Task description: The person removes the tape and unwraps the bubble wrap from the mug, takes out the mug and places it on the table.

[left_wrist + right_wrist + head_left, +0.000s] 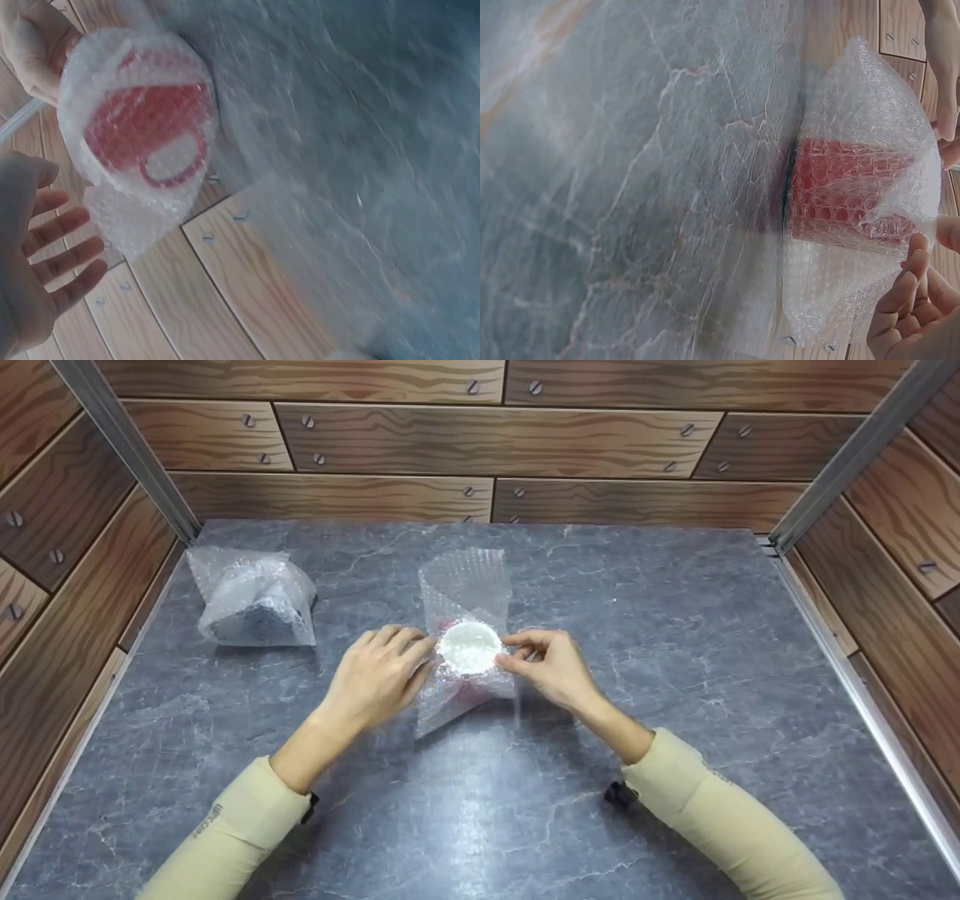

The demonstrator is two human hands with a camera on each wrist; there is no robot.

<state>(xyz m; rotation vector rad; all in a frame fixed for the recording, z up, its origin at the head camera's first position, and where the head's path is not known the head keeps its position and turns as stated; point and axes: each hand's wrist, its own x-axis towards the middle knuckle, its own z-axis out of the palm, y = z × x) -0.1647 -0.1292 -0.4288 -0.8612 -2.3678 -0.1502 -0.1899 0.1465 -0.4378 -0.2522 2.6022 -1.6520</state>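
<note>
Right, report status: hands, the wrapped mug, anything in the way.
Left hand open beside the bubble wrap. Right hand pinching its edge. Red mug inside, wrapped. Second wrapped bundle off left, clear of both hands.

The bubble wrap (466, 583) is glossy, bumpy plastic, the tabletop (675, 607) smooth and marbled, the sleeves (724, 810) matt cloth.

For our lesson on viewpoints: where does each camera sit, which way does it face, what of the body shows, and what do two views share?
Head: on the head, facing forward and down at table and wrapped mug; left hand, right hand, sleeves show.
Left wrist: on that wrist, facing mug and wall; left hand, part of the right show.
Right wrist: likewise, from the mug's other side; right hand, part of the left show.
Shared: both wrist views show the mug and both hands.
</note>
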